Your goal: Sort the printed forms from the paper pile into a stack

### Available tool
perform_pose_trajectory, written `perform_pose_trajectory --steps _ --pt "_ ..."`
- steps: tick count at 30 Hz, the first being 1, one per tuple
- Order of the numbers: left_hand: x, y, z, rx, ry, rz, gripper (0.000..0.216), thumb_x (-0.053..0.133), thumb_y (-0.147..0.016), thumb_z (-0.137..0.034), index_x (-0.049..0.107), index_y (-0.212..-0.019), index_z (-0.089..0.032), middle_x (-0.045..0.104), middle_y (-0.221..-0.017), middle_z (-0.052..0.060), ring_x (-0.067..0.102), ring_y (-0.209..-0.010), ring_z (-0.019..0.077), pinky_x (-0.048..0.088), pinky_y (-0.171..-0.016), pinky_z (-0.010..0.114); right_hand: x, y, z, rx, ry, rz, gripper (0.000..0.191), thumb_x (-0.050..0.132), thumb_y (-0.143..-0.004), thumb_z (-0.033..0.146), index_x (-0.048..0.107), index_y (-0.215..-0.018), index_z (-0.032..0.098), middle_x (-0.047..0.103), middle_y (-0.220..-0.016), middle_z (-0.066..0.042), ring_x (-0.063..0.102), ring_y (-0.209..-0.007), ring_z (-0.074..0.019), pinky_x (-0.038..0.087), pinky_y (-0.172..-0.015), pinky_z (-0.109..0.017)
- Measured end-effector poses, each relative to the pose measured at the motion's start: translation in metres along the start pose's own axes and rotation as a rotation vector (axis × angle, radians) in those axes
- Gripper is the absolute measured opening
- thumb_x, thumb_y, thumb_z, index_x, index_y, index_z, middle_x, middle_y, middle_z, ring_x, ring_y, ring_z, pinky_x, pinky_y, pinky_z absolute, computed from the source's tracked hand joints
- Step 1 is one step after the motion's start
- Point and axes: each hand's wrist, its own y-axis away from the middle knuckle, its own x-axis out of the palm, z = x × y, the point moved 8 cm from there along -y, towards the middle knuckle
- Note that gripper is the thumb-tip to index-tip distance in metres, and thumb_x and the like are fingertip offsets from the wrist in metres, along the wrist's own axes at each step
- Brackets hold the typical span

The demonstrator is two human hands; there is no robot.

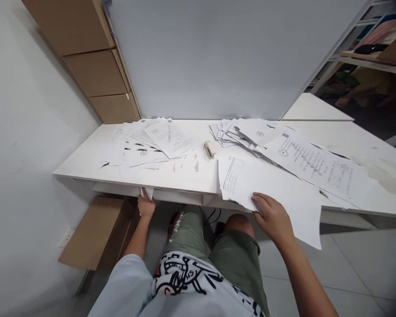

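Note:
My left hand (146, 204) is below the front edge of the white desk (86, 160), fingers closed on a white sheet (171, 174) that lies over the edge. My right hand (273, 218) grips the near edge of a large white sheet (270, 185) hanging off the desk front, thumb on top. A spread pile of printed papers (152, 143) lies at the left. Another fanned pile of printed papers (284, 145) lies at the right. A small beige stapler (210, 149) sits between the piles.
A grey partition panel (218, 57) stands behind the desk. Brown cabinet units (89, 66) line the left wall, and a cardboard box (99, 231) sits under the desk at left. Shelving (366, 57) is at far right. My knees are under the desk.

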Motion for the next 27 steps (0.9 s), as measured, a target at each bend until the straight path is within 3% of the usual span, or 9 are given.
perform_pose_trajectory --steps 15,27 --pt "0.012 0.015 0.012 -0.064 -0.077 0.022 0.081 0.049 -0.087 -0.025 0.013 -0.159 -0.012 0.052 -0.116 0.021 0.057 -0.107 0.0344 0.049 -0.086 0.044 -0.005 -0.002 0.001 0.043 -0.011 -0.024 0.04 0.052 -0.075 0.012 0.061 -0.113 0.019 0.067 -0.118 -0.011 0.062 -0.109 -0.0288 0.048 -0.089 -0.041" --pt "0.022 0.031 0.02 -0.022 -0.136 0.053 0.083 0.05 -0.087 -0.027 0.011 -0.159 -0.01 0.05 -0.119 0.021 0.054 -0.11 0.0336 0.048 -0.089 0.044 -0.008 -0.003 -0.001 0.071 -0.009 -0.034 0.037 0.053 -0.075 0.014 0.061 -0.111 0.019 0.068 -0.118 -0.011 0.061 -0.108 -0.0274 0.046 -0.089 -0.039"
